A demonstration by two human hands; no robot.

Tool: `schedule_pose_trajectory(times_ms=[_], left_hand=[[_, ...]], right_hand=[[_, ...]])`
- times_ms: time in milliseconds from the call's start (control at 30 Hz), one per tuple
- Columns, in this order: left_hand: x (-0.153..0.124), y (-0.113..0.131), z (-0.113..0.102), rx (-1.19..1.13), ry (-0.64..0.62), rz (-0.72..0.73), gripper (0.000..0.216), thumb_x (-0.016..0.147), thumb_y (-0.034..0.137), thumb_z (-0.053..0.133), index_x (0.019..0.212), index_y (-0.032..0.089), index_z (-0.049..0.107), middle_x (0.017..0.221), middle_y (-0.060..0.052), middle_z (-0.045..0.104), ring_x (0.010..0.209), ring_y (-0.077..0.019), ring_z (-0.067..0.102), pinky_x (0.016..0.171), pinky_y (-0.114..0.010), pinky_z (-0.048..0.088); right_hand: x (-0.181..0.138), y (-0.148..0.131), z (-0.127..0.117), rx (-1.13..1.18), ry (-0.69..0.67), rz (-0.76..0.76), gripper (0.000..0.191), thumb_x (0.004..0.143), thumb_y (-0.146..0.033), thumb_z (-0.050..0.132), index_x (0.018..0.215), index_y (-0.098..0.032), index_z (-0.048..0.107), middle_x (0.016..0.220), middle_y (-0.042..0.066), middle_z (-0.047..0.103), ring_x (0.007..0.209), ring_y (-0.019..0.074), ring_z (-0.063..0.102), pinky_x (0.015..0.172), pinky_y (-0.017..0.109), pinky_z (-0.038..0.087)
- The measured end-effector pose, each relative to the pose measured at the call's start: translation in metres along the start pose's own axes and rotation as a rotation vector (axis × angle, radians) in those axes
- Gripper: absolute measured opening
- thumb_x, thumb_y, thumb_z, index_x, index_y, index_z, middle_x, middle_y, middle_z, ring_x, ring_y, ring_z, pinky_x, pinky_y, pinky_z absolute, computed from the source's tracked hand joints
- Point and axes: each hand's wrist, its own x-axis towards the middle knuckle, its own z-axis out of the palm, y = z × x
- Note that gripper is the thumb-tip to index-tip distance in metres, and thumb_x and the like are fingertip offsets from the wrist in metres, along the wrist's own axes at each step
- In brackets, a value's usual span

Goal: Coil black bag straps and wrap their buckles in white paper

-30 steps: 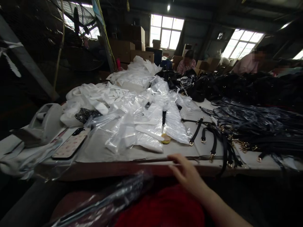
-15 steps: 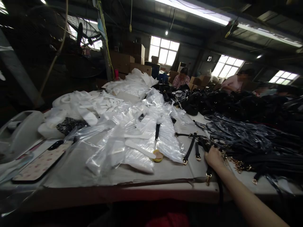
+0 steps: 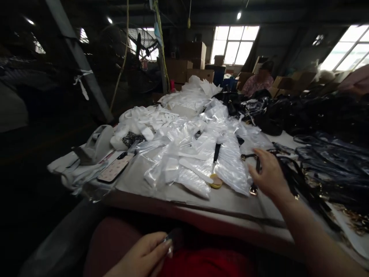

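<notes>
Low in the view, my left hand [image 3: 147,250] is closed in a pinch in front of the table edge. A dark, partly shiny piece shows at its fingertips, too blurred to name. My right hand [image 3: 269,175] reaches over the table with thumb and fingers apart, holding nothing that I can see. Beneath and beside it lies a black strap with a gold buckle [image 3: 253,191], partly hidden by the hand. More black straps [image 3: 300,175] lie just right of the hand. Left of it are clear plastic bags [image 3: 233,169] in a spread pile.
A white toothed strip [image 3: 196,171] lies on the bags, beside a yellow round container [image 3: 216,181]. A patterned phone [image 3: 114,167] and a grey tape dispenser [image 3: 100,144] are at left. Black bags [image 3: 317,111] are heaped behind, where a person [image 3: 258,82] sits.
The view has turned left and the table appears shifted right. My left hand has come into view. My right hand has moved off the bunched straps and its fingers have spread.
</notes>
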Motion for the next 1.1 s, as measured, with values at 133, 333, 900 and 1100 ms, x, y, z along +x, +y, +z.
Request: schedule_pose_trajectory(times_ms=[133,333,900,1100], left_hand=[[-0.006,0.022,0.023,0.193,-0.215,0.003,0.050,0.087,0.066,0.045,0.076,0.018,0.048,0.051,0.007,0.044,0.040,-0.0065,0.034,0.039,-0.019,0.025],[-0.030,0.050,-0.022,0.494,-0.494,-0.074,0.037,0.086,0.053,0.058,0.084,0.016,0.056,0.061,0.004,0.054,0.051,-0.0084,0.048,0.046,-0.017,0.036],[-0.023,0.005,-0.035,0.192,-0.570,-0.034,0.044,0.085,0.060,0.055,0.071,0.019,0.054,0.054,0.002,0.058,0.036,-0.0079,0.043,0.039,-0.021,0.033],[-0.031,-0.020,-0.065,0.038,-0.735,-0.135,0.042,0.076,0.059,0.068,0.080,0.018,0.063,0.063,0.000,0.064,0.055,-0.0131,0.060,0.054,-0.023,0.047]], right_hand=[[-0.111,-0.122,0.005,0.697,-0.628,-0.507,0.048,0.088,-0.040,0.056,0.131,-0.020,0.052,0.127,0.011,0.060,0.116,0.0250,0.055,0.104,0.038,0.039],[-0.174,-0.133,0.059,0.852,-1.079,-0.154,0.045,0.084,-0.059,0.059,0.074,-0.016,0.068,0.065,-0.003,0.061,0.060,0.0118,0.054,0.053,0.020,0.041],[-0.164,-0.177,0.072,1.026,-1.155,-0.326,0.045,0.093,-0.053,0.043,0.110,-0.019,0.066,0.108,0.009,0.070,0.099,0.0246,0.064,0.092,0.036,0.049],[-0.150,-0.150,0.084,0.922,-1.292,-0.159,0.053,0.081,-0.065,0.055,0.058,-0.017,0.055,0.055,-0.002,0.049,0.054,0.0118,0.045,0.051,0.022,0.039]])
